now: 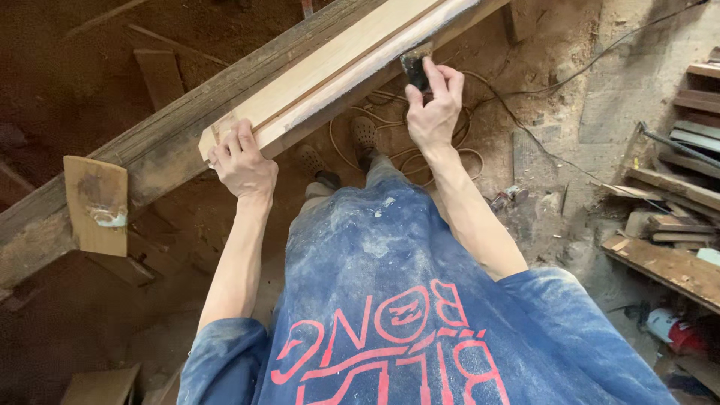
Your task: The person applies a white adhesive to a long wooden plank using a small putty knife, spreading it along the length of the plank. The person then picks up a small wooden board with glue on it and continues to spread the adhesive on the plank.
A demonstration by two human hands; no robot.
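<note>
Plank: long pale wooden board [337, 64] lying along a rough, dark timber beam [150, 142] that runs from lower left to upper right below my head; its near edge looks whitish and dusty, and a thin groove runs down its length.
Left hand: my left hand [241, 161] is closed over the plank's near end, fingers wrapped on top, pinning it to the beam.
Right hand: my right hand [433, 105] pinches a small dark sanding pad [415, 69] and presses it against the plank's near edge, further along from my left hand.
How the plank handles: I judge it stiff and fairly heavy for its length, with a dry, dusty surface that could slide on the beam; its corners look sharp and easy to dent.
Where to hold: I judge the near end, where my left hand sits, the steadiest place, with a second grip further along if it must be lifted.
How the pad handles: light and thin, likely flexible; held by its upper part.
Floor: dusty floor [555, 120] with loops of cable [465, 154] by my feet.
Right side: stacked wood offcuts [675, 217] lie on the floor.
Containers: a small red and white can [671, 328] lies low on the right; I cannot tell what is in it.
</note>
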